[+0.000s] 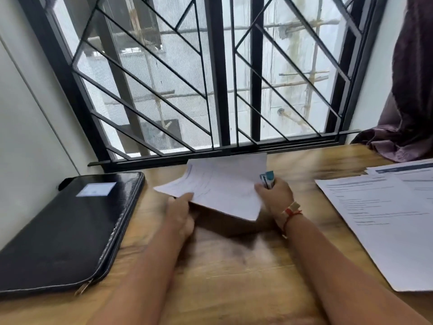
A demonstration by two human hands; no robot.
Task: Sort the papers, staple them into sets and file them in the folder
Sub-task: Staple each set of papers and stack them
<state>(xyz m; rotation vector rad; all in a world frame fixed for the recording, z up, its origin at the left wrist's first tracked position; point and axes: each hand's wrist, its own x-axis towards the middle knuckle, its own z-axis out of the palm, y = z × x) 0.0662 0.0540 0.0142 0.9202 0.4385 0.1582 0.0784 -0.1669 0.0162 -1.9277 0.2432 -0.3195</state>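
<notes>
Desk [222, 273] wood shows between your forearms, so use it: lower the sheets onto it before you press instead of stapling in mid-air. Your black folder [70, 231] lies flat and looks closed on the left, well apart from the work. Treat it as the last stop, not needed yet. Your loose papers [386, 219] lie overlapping on the right, unstapled as far as can be seen.

The set [225, 184] you hold hangs tilted above the middle of the desk, toward its far side. Your left hand [180, 212] pinches its near-left edge, thumb on top and fingers beneath. Make that pinch firm and tap the edges square against the wood first. Your right hand [276, 195] has its fingers curled round the stapler [267, 178] at the set's right edge.

Blur hides whether the sheets sit inside the stapler's mouth, so check that every sheet is seated in the corner before you squeeze. Then press once, straight down.
</notes>
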